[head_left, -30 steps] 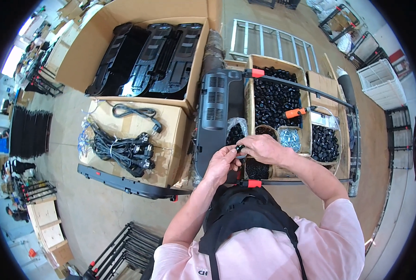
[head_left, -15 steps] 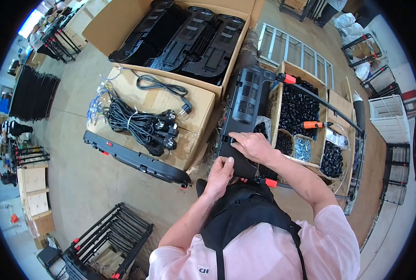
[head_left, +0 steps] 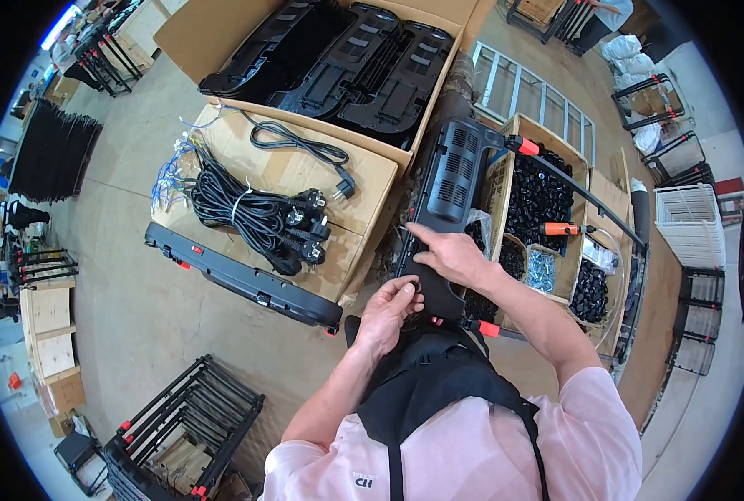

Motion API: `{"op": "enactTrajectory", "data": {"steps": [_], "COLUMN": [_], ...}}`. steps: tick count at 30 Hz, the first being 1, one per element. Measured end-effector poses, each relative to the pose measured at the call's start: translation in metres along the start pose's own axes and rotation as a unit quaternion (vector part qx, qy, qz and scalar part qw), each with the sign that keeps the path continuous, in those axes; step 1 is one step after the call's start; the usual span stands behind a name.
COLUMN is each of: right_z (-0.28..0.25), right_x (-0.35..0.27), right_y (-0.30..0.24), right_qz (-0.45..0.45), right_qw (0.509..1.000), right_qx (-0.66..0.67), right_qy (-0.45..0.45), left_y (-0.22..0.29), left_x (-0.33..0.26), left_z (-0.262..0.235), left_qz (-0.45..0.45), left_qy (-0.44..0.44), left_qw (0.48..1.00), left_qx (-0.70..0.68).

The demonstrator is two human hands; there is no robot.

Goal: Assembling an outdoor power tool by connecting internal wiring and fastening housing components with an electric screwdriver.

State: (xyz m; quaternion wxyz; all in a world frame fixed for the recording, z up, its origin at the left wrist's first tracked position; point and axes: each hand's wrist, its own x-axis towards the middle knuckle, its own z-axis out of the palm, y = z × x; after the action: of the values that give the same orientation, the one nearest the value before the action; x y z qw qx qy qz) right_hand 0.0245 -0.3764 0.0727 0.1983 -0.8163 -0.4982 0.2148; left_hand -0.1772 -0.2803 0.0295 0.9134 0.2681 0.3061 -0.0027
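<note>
Vented housing: blk plastic panel w/ slotted vents (head_left: 453, 188), lying lengthwise in front of the wearer, betw the cable box and the parts bins; I see its plain near end right under both hands

R hand: right hand (head_left: 455, 259) on the panel, index stretched to its L edge, thumb well apart from index, so grip reads spread; other fingers partly hidden from me

L hand: left hand (head_left: 386, 313) at the panel's near L edge, just beside R hand; thumb + index tips drawn close, can't tell from here if they pinch a small part

Tube frame: blk tube (head_left: 593, 200) runs diagonally over the bins, red corner piece (head_left: 524, 146) at its upper end; another red piece (head_left: 484, 328) near the wearer's waist

Bins, R of panel: blk caps (head_left: 540, 196) fill the biggest compartment, orange-handled tool (head_left: 560, 228) on top of them; silver screws (head_left: 541, 269) below, more blk parts (head_left: 593, 288) to the R

Cable box, L: tied bundle of blk power cables (head_left: 238, 209) + 1 loose cord (head_left: 301, 138) atop closed carton (head_left: 376, 171); long blk strip (head_left: 238, 275) along its near side

Open carton: tan box (head_left: 192, 33) behind, blk molded panels (head_left: 351, 75) inside

Farther out: silver ladder-like frame (head_left: 539, 92) top R, white crate (head_left: 691, 217) far R, blk frame stack (head_left: 192, 417) lower L
</note>
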Motion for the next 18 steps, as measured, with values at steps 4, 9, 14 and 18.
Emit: {"op": "enactTrajectory", "data": {"steps": [4, 9, 14, 18], "right_z": [-0.012, -0.043, -0.068, -0.076], "right_x": [-0.010, -0.022, -0.022, -0.018], "right_y": [0.024, 0.026, 0.031, 0.043], "right_qz": [0.183, 0.205, 0.113, 0.052], "right_qw": [0.964, 0.898, 0.971, 0.987], "right_qx": [0.195, 0.388, 0.212, 0.154], "right_qy": [0.016, -0.038, -0.022, -0.011], "left_y": [0.009, 0.004, 0.007, 0.011], "left_x": [0.013, 0.052, 0.073, 0.082], "left_z": [0.016, 0.033, 0.054, 0.068], "left_qz": [-0.004, -0.006, -0.007, -0.028], "left_qy": [-0.004, -0.024, -0.055, -0.061], "left_qw": [1.000, 1.000, 0.997, 0.995], "left_qx": [0.026, 0.010, 0.055, 0.070]}}
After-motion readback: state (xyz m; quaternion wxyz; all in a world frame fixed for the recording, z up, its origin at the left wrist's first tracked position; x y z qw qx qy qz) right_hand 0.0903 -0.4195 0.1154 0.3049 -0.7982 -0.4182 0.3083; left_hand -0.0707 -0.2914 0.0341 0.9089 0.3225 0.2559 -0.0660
